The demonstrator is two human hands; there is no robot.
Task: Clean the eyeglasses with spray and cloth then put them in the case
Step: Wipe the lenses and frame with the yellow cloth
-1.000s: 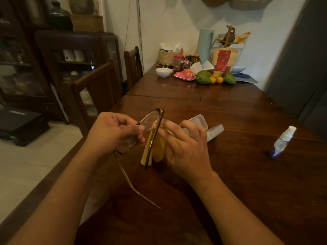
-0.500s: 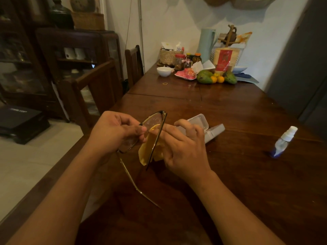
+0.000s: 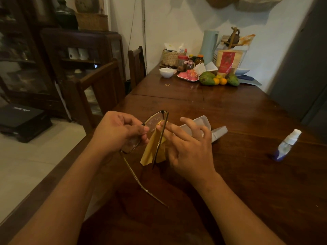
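Head camera looks down on a dark brown wooden table [image 3: 247, 174] where both hands work just above the near edge. The left hand [image 3: 118, 133] grasps the thin dark-rimmed eyeglasses [image 3: 154, 122], its thumb and curled fingers clamped on the frame at one lens. The glasses are turned almost edge-on, held above the tabletop, and one slim temple arm hangs open, slanting down towards the person.

The right hand [image 3: 189, 147] pinches the yellow microfibre cloth [image 3: 150, 151] against the other lens, the forefinger laid on the near face of the glass with the cloth folded over the rim. Its other fingers are spread loosely and hold nothing. The rest of the cloth hangs down below the frame.

Just behind the right hand lies the white plastic glasses case [image 3: 203, 122], open on the table. Well to the right stands the small clear spray bottle with a white cap [image 3: 288, 144], tilted in this wide view.

At the far end of the table are a small white bowl [image 3: 166, 72], a woven basket [image 3: 172, 58], jars and green and orange fruit [image 3: 208, 78]. Dark wooden chairs [image 3: 99, 89] line the left side.
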